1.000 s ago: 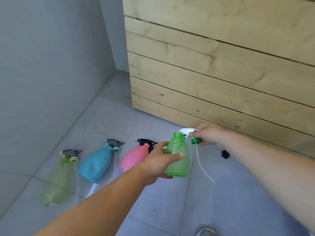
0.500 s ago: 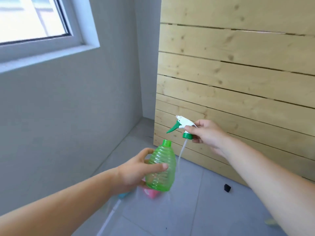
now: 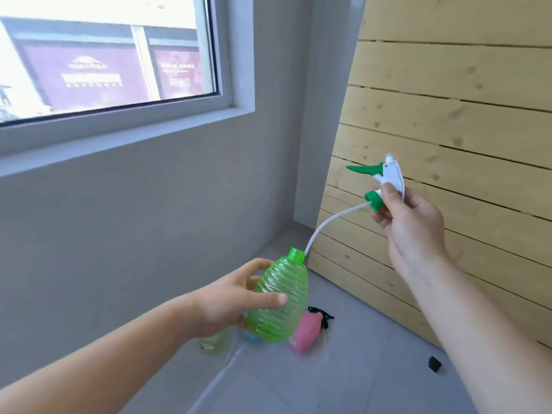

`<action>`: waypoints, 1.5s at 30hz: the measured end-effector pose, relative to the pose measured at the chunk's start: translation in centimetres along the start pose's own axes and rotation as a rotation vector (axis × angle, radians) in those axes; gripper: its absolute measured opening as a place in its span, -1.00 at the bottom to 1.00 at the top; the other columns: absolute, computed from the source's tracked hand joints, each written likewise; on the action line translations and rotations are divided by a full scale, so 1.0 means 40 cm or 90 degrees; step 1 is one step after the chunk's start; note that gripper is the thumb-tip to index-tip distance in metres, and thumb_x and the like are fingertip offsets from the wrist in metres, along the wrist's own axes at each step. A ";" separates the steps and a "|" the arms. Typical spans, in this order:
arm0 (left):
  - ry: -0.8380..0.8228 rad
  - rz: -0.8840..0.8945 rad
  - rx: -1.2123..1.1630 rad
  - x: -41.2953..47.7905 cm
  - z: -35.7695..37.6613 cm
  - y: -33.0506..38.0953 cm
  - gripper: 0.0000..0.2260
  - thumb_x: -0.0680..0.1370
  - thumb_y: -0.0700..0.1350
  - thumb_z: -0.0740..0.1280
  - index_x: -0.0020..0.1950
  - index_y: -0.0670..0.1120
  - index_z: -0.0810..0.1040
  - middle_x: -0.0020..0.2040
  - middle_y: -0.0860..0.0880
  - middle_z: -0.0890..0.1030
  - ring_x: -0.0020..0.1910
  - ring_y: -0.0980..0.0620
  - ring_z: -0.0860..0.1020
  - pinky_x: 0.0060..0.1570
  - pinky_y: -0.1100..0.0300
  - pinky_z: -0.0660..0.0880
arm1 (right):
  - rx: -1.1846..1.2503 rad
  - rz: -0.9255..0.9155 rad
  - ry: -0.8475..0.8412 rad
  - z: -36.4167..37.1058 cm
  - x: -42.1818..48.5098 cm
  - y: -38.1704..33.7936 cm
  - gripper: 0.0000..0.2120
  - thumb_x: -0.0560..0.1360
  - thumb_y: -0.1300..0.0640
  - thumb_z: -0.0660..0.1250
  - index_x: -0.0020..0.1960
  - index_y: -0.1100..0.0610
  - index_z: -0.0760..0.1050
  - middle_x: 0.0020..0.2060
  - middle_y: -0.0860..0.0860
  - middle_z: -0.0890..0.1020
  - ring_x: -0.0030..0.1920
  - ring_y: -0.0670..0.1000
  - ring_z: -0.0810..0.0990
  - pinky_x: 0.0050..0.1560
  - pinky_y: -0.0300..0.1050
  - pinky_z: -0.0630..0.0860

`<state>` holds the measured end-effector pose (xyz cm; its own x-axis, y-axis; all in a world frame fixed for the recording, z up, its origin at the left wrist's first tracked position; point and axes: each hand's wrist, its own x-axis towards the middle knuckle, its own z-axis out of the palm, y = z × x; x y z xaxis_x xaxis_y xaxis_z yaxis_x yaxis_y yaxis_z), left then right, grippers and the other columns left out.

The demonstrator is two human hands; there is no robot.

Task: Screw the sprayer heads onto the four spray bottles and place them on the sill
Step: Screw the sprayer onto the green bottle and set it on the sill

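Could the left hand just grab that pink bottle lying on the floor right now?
Probably not: the left hand grips the green bottle, so it has no free fingers. The pink bottle lies on the floor, beyond and below it.

Pink bottle (image 3: 306, 333) half hidden behind green bottle (image 3: 280, 300), blue bottle (image 3: 249, 336) almost wholly hidden, lettering (image 3: 89, 80) outside window (image 3: 223, 70) unreadable.

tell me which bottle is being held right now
The bright green ribbed bottle, gripped by the left hand, neck uncapped; the right hand holds its sprayer head. The pink bottle lies on the floor below.
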<state>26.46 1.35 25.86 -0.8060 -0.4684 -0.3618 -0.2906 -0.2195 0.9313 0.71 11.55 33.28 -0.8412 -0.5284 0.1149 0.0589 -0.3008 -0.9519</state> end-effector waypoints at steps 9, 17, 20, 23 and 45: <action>0.001 -0.008 0.034 0.004 0.000 0.004 -0.38 0.42 -0.06 0.58 0.42 0.11 0.44 0.34 -0.15 0.63 0.12 -0.12 0.72 -0.20 0.11 0.64 | -0.028 0.028 -0.057 0.004 -0.010 0.020 -0.92 0.56 0.12 0.37 -0.06 0.08 0.63 -0.06 0.07 0.74 -0.04 -0.01 0.68 -0.03 -0.12 0.56; -0.011 0.000 0.063 0.037 0.032 0.004 -0.35 0.35 0.01 0.62 0.39 0.15 0.46 0.30 -0.07 0.67 0.25 -0.20 0.68 0.24 -0.33 0.55 | -0.158 0.135 -0.366 0.018 -0.064 0.082 -0.81 0.53 0.30 0.38 0.14 0.25 0.57 -0.02 0.20 0.75 0.00 0.09 0.70 0.12 0.02 0.61; -0.016 -0.008 0.064 0.041 0.036 0.004 -0.36 0.37 0.01 0.61 0.40 0.15 0.47 0.31 -0.07 0.67 0.25 -0.20 0.68 0.26 -0.34 0.56 | -0.174 0.136 -0.394 0.017 -0.061 0.095 -0.79 0.53 0.32 0.37 0.17 0.26 0.54 -0.03 0.16 0.76 -0.03 0.04 0.72 0.08 -0.06 0.65; -0.023 -0.014 0.064 0.042 0.038 0.001 -0.39 0.38 0.00 0.61 0.39 0.14 0.48 0.31 -0.09 0.67 0.27 -0.23 0.66 0.28 -0.39 0.52 | -0.199 0.149 -0.443 0.010 -0.053 0.104 -0.79 0.57 0.31 0.31 0.20 0.22 0.52 -0.02 0.14 0.76 -0.01 0.03 0.71 0.05 -0.12 0.63; -0.109 -0.031 -0.086 0.020 0.041 0.019 -0.48 0.43 0.00 0.48 0.40 0.02 0.59 0.36 -0.19 0.65 0.24 -0.17 0.66 0.27 -0.18 0.55 | -0.129 0.145 -0.592 -0.014 -0.024 0.102 -0.53 0.50 0.24 0.33 0.39 0.25 0.39 0.06 0.16 0.65 0.06 0.14 0.57 0.10 0.07 0.47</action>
<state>24.74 2.21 26.34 -0.8714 -0.3053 -0.3839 -0.2693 -0.3565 0.8947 1.45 11.26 29.14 -0.0563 -0.9983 0.0174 0.0012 -0.0175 -0.9998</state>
